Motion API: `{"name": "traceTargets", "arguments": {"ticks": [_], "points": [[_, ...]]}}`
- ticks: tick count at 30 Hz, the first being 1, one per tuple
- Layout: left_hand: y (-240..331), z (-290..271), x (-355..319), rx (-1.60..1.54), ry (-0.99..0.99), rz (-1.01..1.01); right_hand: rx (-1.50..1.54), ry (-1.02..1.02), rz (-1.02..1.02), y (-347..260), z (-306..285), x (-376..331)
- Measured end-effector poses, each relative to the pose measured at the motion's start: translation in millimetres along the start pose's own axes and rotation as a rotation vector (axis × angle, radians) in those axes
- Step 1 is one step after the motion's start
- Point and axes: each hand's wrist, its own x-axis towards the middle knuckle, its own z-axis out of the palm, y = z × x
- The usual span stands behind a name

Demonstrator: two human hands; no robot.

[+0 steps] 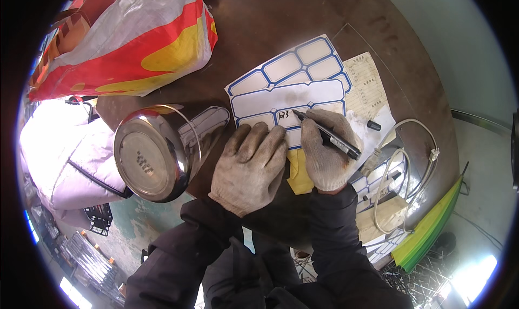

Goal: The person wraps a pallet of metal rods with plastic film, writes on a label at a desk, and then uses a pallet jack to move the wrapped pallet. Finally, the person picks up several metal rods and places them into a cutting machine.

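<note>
A black marker (pixel 339 142) is gripped in my gloved right hand (pixel 327 155), its tip touching a sheet of blue-bordered labels (pixel 317 92). Beside the tip, one label carries a few handwritten black marks. My left hand (pixel 252 168), also in a soiled knitted glove, lies flat with its fingers spread over the sheet's lower left part. Another label sheet (pixel 282 67) sticks out from under the first. The marker's black cap (pixel 373 125) rests on white paper to the right of my right hand.
A shiny metal pot (pixel 151 153) lies tipped on its side at the left. Behind it is a red, yellow and white plastic bag (pixel 157 44). A white cable (pixel 432 147) loops at the right, near a printed form (pixel 367 87) and a green umbrella (pixel 430 228).
</note>
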Motion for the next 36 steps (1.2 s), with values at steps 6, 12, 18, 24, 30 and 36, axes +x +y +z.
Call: {"name": "traceTargets", "arguments": {"ticks": [6, 12, 18, 24, 30, 36], "points": [[0, 0, 2, -0.008, 0.004, -0.003, -0.044, -0.092, -0.032, -1, -6, -1], [2, -1, 2, -0.001, -0.015, -0.017, -0.063, -0.001, -0.077, 4, -4, -1], [1, 1, 1, -0.005, 0.004, -0.006, -0.069, 0.017, -0.077, 9, -2, 0], [0, 2, 1, 0.012, -0.015, -0.003, 0.069, 0.045, 0.014, 10, -5, -3], [2, 0, 1, 0.025, -0.012, -0.005, -0.055, 0.059, -0.08, 13, 0, 0], [3, -2, 2, 0.018, -0.039, -0.016, -0.071, 0.032, -0.096, 10, -3, 0]]}}
